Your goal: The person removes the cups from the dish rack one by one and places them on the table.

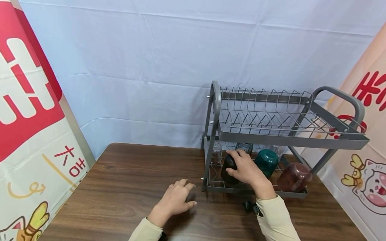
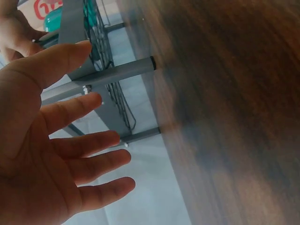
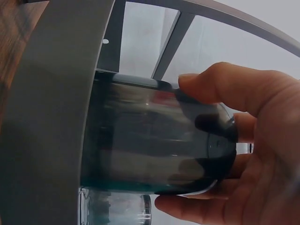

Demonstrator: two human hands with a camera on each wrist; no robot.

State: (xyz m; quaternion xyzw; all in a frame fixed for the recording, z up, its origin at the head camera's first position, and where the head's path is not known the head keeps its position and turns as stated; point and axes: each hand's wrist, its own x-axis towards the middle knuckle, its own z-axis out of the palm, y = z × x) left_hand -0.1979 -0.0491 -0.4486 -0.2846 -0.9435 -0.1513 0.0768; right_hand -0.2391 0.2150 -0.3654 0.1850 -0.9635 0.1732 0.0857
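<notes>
My right hand (image 1: 245, 169) grips a dark, see-through glass (image 1: 228, 173) by its upper end, at the front left of the dish rack's lower tier. In the right wrist view the thumb lies on one side of the dark glass (image 3: 145, 136) and the fingers on the other; its lower end is behind the grey tray edge (image 3: 44, 126). Over the wooden table, left of the rack, my left hand (image 1: 176, 197) is held with its fingers spread and nothing in it. The left wrist view shows that palm (image 2: 33, 173) bare, near a rack leg (image 2: 122, 72).
The grey two-tier dish rack (image 1: 292, 138) has wire slots above. On its lower tier stand a teal glass (image 1: 267, 162), a reddish glass (image 1: 295, 177), and clear glasses, one at the back left (image 1: 216, 152). A small black object (image 1: 248, 207) appears beside the right sleeve.
</notes>
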